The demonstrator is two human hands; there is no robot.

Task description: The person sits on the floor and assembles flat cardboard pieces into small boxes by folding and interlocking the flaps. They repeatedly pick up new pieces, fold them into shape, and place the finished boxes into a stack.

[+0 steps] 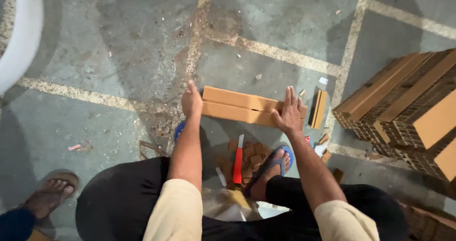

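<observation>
Your left hand (pixel 192 101) pressed, fingers together, on the left end of the folded cardboard (pixel 240 107) at frame centre on the floor (pixel 118 46), while your right hand (pixel 288 113) lay flat, fingers spread, on its right end; neither was clamped around it. A red-handled knife (pixel 237 161) lay just below the cardboard among brown scraps (pixel 254 155), beside your blue sandal (pixel 275 162). A small cardboard piece (pixel 318 109) sat right of your right hand, a stack (pixel 408 108) filled the right edge, and another person's foot (pixel 47 196) showed lower left.
</observation>
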